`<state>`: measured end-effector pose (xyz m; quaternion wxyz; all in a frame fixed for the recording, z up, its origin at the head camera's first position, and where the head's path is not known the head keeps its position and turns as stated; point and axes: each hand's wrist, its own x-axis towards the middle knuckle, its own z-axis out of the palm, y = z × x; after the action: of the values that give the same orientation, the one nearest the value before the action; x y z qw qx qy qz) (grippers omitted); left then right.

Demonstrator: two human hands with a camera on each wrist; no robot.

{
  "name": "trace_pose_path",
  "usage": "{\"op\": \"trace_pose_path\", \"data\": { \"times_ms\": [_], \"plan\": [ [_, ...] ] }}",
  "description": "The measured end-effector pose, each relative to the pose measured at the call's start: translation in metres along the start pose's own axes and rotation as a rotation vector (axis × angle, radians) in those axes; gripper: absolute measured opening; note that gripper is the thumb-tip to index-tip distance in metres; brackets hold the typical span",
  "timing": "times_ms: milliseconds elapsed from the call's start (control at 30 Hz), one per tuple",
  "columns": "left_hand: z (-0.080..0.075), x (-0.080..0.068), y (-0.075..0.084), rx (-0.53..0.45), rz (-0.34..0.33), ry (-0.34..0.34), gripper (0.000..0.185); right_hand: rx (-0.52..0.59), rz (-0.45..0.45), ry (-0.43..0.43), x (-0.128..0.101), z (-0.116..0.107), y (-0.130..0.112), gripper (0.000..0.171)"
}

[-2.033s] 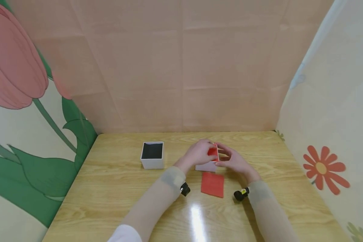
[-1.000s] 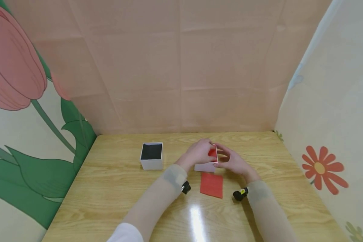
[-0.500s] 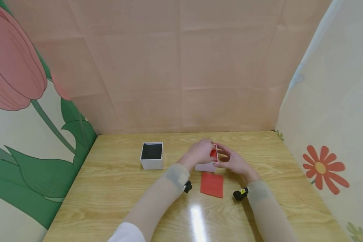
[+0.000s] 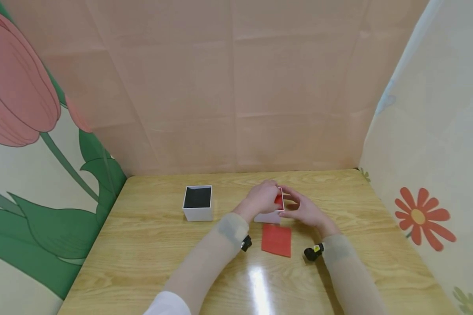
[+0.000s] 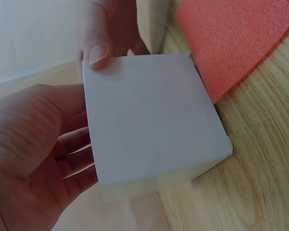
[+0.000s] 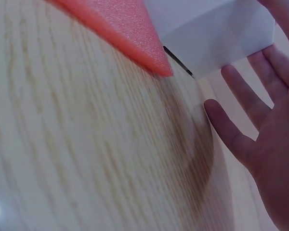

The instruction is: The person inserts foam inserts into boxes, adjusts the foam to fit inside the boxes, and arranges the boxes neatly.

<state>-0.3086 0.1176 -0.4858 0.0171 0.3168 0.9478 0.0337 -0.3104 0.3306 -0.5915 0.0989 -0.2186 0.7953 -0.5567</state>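
Observation:
A white box (image 4: 268, 218) with a red inside stands on the wooden table, its front face (image 5: 154, 115) filling the left wrist view. My left hand (image 4: 262, 197) reaches over its opening from the left, thumb and fingers passing behind the rim; the fingertips are hidden inside. Red lining (image 4: 279, 200) shows beside these fingers. My right hand (image 4: 305, 210) holds the box at its right side. Its thumb (image 5: 97, 53) presses the front face at the top corner, while the fingers (image 6: 236, 127) spread along the side and back.
A red foam square (image 4: 276, 240) lies flat on the table (image 4: 142, 262) just in front of the box. Farther left stands a second white box (image 4: 198, 213), its top open and its inside black. A pink cloth wall (image 4: 236, 87) rises behind the table.
The left wrist and forearm have shifted slightly to the right, and the left hand covers a little more of the red opening. The right hand and both boxes keep their places.

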Motion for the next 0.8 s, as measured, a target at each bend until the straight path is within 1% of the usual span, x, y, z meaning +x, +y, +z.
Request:
{"op": "trace_pose_path", "data": {
  "times_ms": [167,333,800],
  "plan": [
    [0.0014,0.0001,0.0005,0.002,-0.005,0.004,0.022,-0.001,0.02,0.0,-0.0007,0.0,-0.0012,0.096],
    [0.0034,-0.0006,0.001,0.01,-0.001,0.017,0.028,-0.008,0.006,-0.004,-0.0016,-0.0013,0.0009,0.095],
    [0.0091,-0.0003,0.0002,0.0,0.0,0.038,0.03,-0.031,0.002,-0.006,-0.0008,-0.0073,0.0028,0.095]
  ]
}}
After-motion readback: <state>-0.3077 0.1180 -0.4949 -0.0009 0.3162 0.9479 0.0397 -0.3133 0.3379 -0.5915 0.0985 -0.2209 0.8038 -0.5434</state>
